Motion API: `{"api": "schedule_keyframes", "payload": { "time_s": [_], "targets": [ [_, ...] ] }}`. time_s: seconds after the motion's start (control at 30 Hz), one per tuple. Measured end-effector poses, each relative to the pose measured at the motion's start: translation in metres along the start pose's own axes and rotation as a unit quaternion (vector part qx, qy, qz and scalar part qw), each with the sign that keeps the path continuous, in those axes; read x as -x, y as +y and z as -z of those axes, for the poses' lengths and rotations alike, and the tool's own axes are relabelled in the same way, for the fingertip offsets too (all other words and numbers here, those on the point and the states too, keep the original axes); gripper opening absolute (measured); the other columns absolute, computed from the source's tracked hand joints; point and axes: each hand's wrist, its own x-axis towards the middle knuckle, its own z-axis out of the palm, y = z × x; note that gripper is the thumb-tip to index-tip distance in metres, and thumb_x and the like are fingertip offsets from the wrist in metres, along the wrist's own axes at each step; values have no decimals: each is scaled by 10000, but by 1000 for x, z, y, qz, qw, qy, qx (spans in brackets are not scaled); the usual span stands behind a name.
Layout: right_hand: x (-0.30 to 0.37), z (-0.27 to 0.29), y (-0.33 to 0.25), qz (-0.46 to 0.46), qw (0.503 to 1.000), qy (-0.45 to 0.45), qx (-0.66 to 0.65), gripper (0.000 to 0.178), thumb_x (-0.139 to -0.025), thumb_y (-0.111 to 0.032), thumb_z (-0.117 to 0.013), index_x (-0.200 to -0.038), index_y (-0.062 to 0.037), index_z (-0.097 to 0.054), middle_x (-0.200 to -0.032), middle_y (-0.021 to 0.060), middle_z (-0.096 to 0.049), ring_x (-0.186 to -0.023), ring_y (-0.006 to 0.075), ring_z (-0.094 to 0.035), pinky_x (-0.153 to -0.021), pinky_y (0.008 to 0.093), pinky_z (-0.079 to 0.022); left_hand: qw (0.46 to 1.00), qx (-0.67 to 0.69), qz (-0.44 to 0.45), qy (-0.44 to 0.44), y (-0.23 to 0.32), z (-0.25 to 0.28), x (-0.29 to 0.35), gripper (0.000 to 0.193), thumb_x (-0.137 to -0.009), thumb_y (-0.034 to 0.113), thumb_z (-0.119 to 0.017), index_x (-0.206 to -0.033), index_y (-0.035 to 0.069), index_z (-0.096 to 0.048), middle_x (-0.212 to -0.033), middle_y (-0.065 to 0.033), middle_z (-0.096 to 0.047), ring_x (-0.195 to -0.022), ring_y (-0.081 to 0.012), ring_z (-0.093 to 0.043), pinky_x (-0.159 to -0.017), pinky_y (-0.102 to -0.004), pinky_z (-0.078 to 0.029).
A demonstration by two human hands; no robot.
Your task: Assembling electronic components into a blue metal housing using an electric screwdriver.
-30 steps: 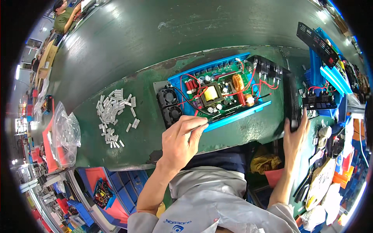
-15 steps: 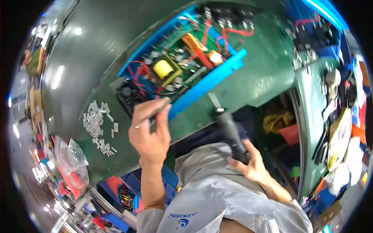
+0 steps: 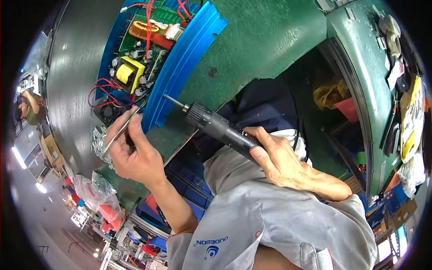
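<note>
My right hand [image 3: 281, 159] is wrapped round a black electric screwdriver [image 3: 220, 129], whose thin metal bit points up and left at the wall of a blue metal housing [image 3: 180, 67]. Pinched between thumb and fingers of my left hand [image 3: 139, 159] are slim metal tweezers [image 3: 118, 135], held near the housing's lower left corner. Inside the housing lies a green circuit board [image 3: 173, 15] with a yellow transformer [image 3: 126, 73], a copper coil [image 3: 143, 29] and red wires. A black fan [image 3: 108, 112] sits at its near end, partly hidden behind my left hand.
Small white pieces [image 3: 98, 143] lie on the green bench [image 3: 252, 40], left of my hand. A clear plastic bag [image 3: 96, 189] hangs at the bench's left edge. On the right stands another green surface [image 3: 360, 67] with cloths and bags. A person [image 3: 33, 108] is far left.
My right hand has raised the screwdriver and swung its tip left toward the housing. My left hand, with the tweezers, sits lower and further left in view. The housing appears further left and turned.
</note>
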Motion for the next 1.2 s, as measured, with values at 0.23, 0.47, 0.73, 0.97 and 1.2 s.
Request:
{"api": "schedule_keyframes", "payload": {
  "time_s": [0.23, 0.47, 0.73, 0.97, 1.2],
  "targets": [
    [-9, 3, -6, -28, 999, -20, -13, 437, -1073, -311, -427, -1337, 32, -485, -821, 197, -619, -713, 322, -633, -682, 422, -487, 1000, -2, 6, 6, 1, -1, -2, 144, -973, -21, -647, -1093, -94, -613, -1029, -185, -707, -901, -222, -711, -824, -309, -598],
    [-11, 16, -5, -192, 929, -135, -287, 623, -1102, -523, -246, -1213, -22, -598, -839, 46, -660, -762, 120, -590, -733, 277, -456, 999, 20, -32, 0, -6, -1, -4, 103, -885, -44, -732, -967, -20, -675, -937, -133, -732, -839, -245, -692, -760, -344, -553],
    [-7, 15, 4, -237, 864, -164, -412, 925, -917, -740, -495, -1281, 107, -560, -786, 147, -670, -661, 182, -626, -592, 290, -479, 995, 67, -65, -46, -4, 9, -9, 192, -855, -99, -729, -986, -13, -618, -964, -148, -738, -839, -271, -713, -715, -326, -576],
    [-11, 14, -34, -261, 917, -111, -281, 494, -883, -239, -723, -1265, 35, -571, -834, 58, -649, -777, 120, -594, -740, 269, -469, 991, 128, -25, -23, 11, 32, -14, 133, -961, -87, -526, -1053, -24, -599, -1093, -189, -701, -927, -301, -699, -808, -341, -562],
    [5, 0, -18, -208, 976, -50, -39, 438, -934, -355, -683, -1151, -7, -530, -819, 44, -626, -717, 113, -576, -674, 274, -469, 976, -122, -73, -166, 18, 22, -23, 332, -810, 114, -773, -1133, 81, -700, -1002, -38, -658, -822, -226, -599, -664, -332, -497]
  ]
}}
